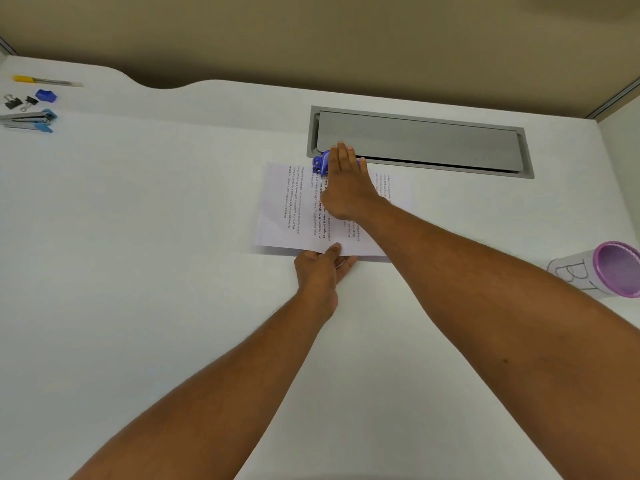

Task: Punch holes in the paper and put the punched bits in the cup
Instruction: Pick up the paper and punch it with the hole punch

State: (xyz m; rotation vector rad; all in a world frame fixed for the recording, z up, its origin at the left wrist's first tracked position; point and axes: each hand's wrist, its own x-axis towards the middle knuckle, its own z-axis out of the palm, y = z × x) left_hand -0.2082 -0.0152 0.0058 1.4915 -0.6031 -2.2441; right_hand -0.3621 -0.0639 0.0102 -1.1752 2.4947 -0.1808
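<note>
White laminate makes up the counter (156, 271), a broad surface with a curved cut-out along its far edge, backed by a tan partition wall (311, 36). Set into the counter at the far side is a grey metal cable hatch (419, 142), its lid down. Most of the counter lies bare, with wide open room at the left and near side.

At the middle lies the paper (294, 209), printed with lines of small text running sideways to the viewer; the words are too small to read. Its near edge lifts a little off the counter. At the right edge of view the cup (602, 270) lies tipped on its side, a purple mesh holder wrapped in white paper with "B1" handwritten on it, well apart from the sheet.

The right hand (346, 185) presses flat, fingers extended together, on a purple hole punch (319, 163) sitting on the paper's far edge, just beside the hatch. The left hand (320, 268) pinches the paper's near edge, thumb on top and fingers beneath.

In the far left corner sit a blue stapler (29, 120), two black binder clips (20, 101), a small blue object (45, 95) and a yellow-handled knife (45, 80).
</note>
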